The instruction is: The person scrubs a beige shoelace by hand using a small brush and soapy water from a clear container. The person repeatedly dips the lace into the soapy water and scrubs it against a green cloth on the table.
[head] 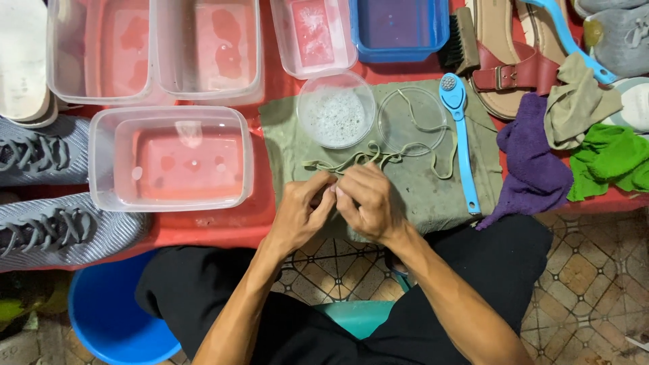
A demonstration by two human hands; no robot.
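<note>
The shoelace [378, 159], olive and flat, lies in a loose tangle on the green cloth [433, 192] at the near edge of the red counter [223, 226], one end drawn into both hands. The left hand [301, 213] is closed around that end, thumb against fingers; the right hand [368, 203] pinches it just beside, fingertips nearly touching the left. It seems they are rubbing the lace between them, though the fingers hide the contact. To do this well, keep the grip short, work a small stretch at a time, and feed the slack from the pile. The foamy bowl [336, 109] sits just beyond, the blue brush [460, 138] to the right.
</note>
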